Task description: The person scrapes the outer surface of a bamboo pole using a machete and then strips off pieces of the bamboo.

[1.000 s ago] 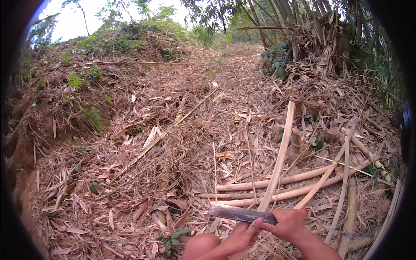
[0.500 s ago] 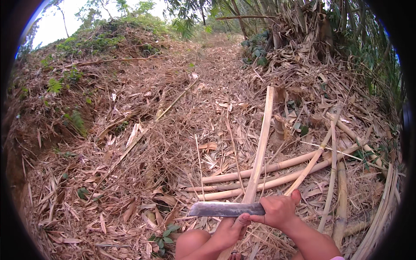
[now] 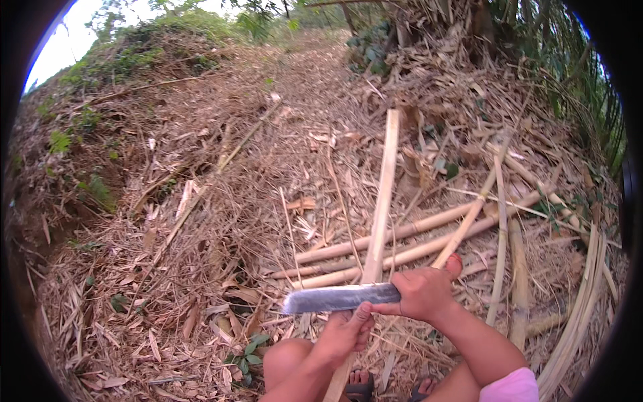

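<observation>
My right hand is closed around the handle of a machete, and a reddish-orange handle end shows beyond the fist. Its broad grey blade points left and lies across a long, pale split-bamboo strip. Below the blade, my left hand grips that strip, its thumb up near the blade and close to the right hand's fingers. From there the strip slopes away ahead of me, its near end passing down between my legs. Part of the strip is hidden under the blade and the left hand.
Several cut bamboo poles lie crossed beyond my hands and to the right. Thin split strips curve along the right edge. Dry leaves cover the ground; a small green plant grows beside my left knee. A bamboo clump stands far right.
The view has tipped downward, so the scene sits higher and my sandalled feet show. Both hands keep their holds; the blade stays across the strip at nearly the same place.
</observation>
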